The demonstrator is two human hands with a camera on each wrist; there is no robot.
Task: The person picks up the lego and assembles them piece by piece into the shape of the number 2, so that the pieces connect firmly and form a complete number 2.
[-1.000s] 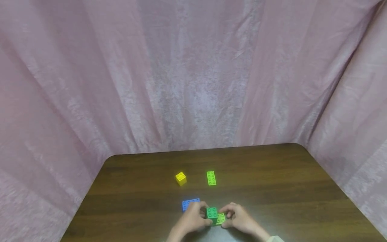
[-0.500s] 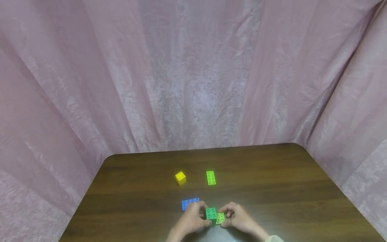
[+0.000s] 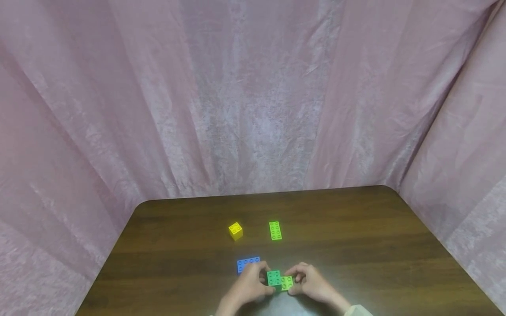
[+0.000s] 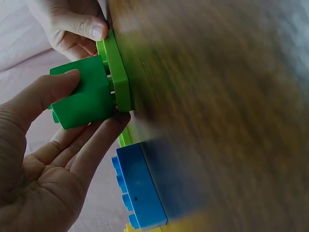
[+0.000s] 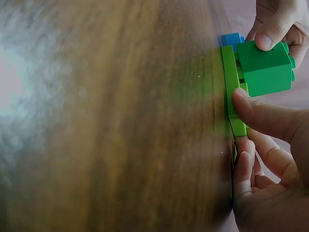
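My left hand (image 3: 249,281) pinches a dark green two-by-two brick (image 3: 273,278) between thumb and fingers. Under it lies a thin lime-green brick (image 3: 287,283), its right half bare with studs showing. My right hand (image 3: 311,281) grips that thin brick by its right end. In the left wrist view the green brick (image 4: 84,94) sits over the studs of the lime brick (image 4: 120,79), and a narrow gap with studs shows between them. From the right wrist view, the thumb (image 5: 248,104) presses on the lime brick's side (image 5: 231,82), which rests at the table surface.
A blue brick (image 3: 243,264) lies just beyond my left hand, partly covered by it. Farther back on the brown table (image 3: 356,228) stand a yellow brick (image 3: 235,231) and a second lime-green brick (image 3: 275,230). A pink curtain (image 3: 253,109) hangs behind the table.
The green brick has shifted slightly left over the lime brick, baring a little more of its studs. Both hands keep their grips and have barely moved.
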